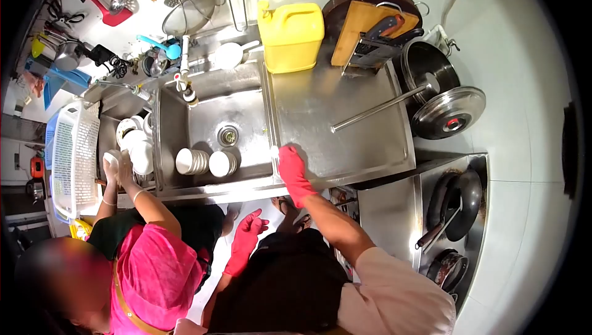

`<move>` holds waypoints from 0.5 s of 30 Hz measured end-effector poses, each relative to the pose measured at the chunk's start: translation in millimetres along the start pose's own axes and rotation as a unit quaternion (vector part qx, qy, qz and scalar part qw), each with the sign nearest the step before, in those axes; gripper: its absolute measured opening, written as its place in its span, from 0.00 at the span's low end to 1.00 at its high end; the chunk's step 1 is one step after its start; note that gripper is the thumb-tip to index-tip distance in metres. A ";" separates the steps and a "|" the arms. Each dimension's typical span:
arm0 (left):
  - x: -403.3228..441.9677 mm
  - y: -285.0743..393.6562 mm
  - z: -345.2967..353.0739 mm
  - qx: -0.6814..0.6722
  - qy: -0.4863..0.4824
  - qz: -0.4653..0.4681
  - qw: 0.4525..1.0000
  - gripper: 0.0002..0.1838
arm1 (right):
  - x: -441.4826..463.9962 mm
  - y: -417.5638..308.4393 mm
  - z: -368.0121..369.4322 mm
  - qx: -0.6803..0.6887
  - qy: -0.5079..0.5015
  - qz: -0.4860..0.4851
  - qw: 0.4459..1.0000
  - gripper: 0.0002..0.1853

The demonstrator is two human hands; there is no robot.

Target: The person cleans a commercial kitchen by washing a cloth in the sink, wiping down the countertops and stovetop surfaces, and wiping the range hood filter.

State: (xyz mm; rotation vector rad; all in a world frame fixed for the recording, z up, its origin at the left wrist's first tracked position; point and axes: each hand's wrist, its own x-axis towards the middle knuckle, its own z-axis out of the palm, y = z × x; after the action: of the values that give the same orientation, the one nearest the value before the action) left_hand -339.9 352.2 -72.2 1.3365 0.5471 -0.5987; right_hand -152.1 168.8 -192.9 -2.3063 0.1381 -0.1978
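Note:
Both my hands wear red rubber gloves. My right hand (293, 173) rests at the ridge between the sink basin (213, 88) and the steel drainboard (320, 97), its fingers curled. A small white bit shows at its fingertips; I cannot make out what it is. My left hand (248, 235) hangs in front of the counter, fingers loosely apart, holding nothing. In the basin, two stacks of white bowls (192, 162) lie tipped on their sides near the front wall, left of my right hand. The drain (227, 136) sits behind them.
A co-worker in a pink top (160, 267) handles white dishes (139, 150) in the left basin. A yellow jug (293, 37), knife rack (370, 51) and long-handled ladle (376, 110) are on the drainboard. A pot (431, 66), lid (450, 113) and woks (462, 205) stand right.

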 end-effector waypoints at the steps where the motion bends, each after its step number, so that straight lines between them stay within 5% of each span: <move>1: 4.1 1.7 -0.1 0.001 0.002 0.009 1.000 0.23 | -0.9 -0.9 -22.2 -0.008 -0.032 -0.008 0.999 0.02; 2: 7.3 0.0 -2.0 -0.002 0.005 0.017 1.000 0.23 | -2.6 6.2 -31.5 0.109 -0.049 0.112 0.986 0.06; 3: 8.6 -3.3 -3.6 -0.005 0.011 0.024 1.000 0.23 | -0.6 10.5 -35.4 0.283 -0.034 0.293 0.913 0.08; 4: 8.6 -3.0 -3.6 -0.019 0.014 0.025 0.999 0.23 | 4.7 11.5 -47.6 0.101 -0.023 0.138 0.985 0.08; 5: 10.4 -2.8 -3.4 -0.023 0.016 0.021 0.999 0.23 | 11.3 12.5 -58.1 -0.083 -0.009 -0.026 0.996 0.08; 9: -1.3 -6.8 -3.3 -0.024 0.026 -0.013 0.999 0.24 | 137.9 49.6 -16.8 -0.244 -0.015 -0.085 0.966 0.05; 11: -5.9 -13.9 -4.0 -0.023 0.037 -0.018 0.999 0.24 | 199.5 39.7 -15.6 -0.210 0.012 -0.094 0.973 0.08; 13: -9.4 -20.0 -6.8 -0.019 0.050 -0.026 0.998 0.23 | 234.2 24.2 -15.0 0.013 -0.025 -0.004 1.000 0.10; 15: -10.2 -25.9 -10.1 -0.027 0.062 -0.028 0.997 0.23 | 241.3 22.4 -5.2 0.033 -0.046 -0.049 0.997 0.11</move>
State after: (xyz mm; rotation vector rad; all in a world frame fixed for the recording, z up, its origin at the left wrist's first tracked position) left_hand -365.2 359.6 -85.6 1.3169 0.7001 -0.5460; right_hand 83.1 110.8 -182.1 -2.2534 -0.0279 -0.1429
